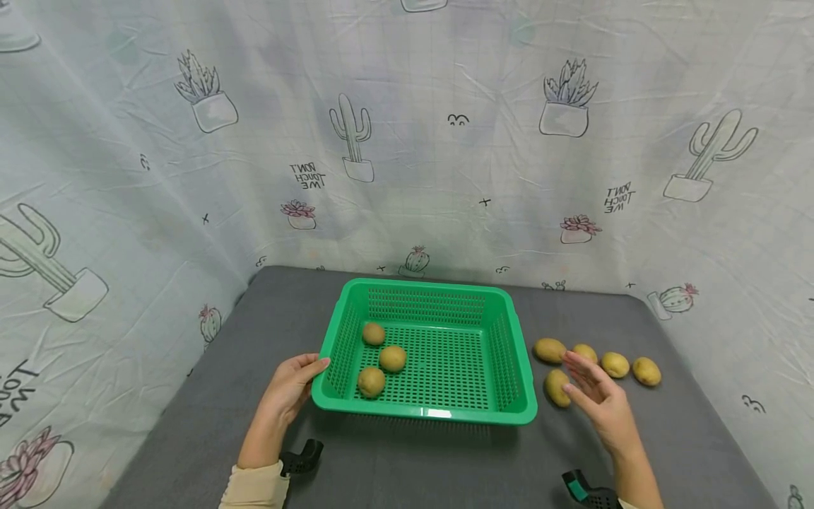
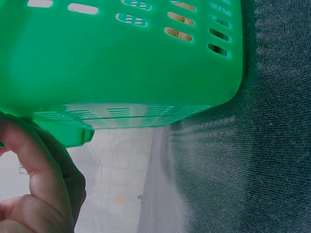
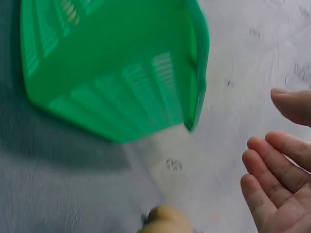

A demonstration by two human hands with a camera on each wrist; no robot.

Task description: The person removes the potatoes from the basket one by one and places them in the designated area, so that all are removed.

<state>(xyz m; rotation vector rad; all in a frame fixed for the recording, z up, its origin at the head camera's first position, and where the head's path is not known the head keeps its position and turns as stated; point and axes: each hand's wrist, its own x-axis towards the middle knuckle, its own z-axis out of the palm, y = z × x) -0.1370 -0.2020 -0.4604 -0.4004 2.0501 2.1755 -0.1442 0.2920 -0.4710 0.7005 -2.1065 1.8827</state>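
A green perforated plastic basket (image 1: 470, 413) stands on the grey table, with three potatoes (image 1: 392, 359) lying in its left half. My left hand (image 1: 289, 387) grips the basket's left rim, thumb on top; the left wrist view shows its fingers (image 2: 46, 170) curled under the rim. To the right of the basket, my right hand (image 1: 600, 406) hovers with fingers spread and relaxed, palm toward the basket, holding nothing. Closest to its thumb is a potato (image 1: 557, 388), partly overlapped by the hand in the head view. In the right wrist view the palm (image 3: 286, 208) is bare.
Several more potatoes (image 1: 646, 371) lie in a loose row on the table (image 1: 286, 304) beyond my right hand. A cloth curtain (image 1: 413, 162) printed with cacti hangs behind and at both sides of the table.
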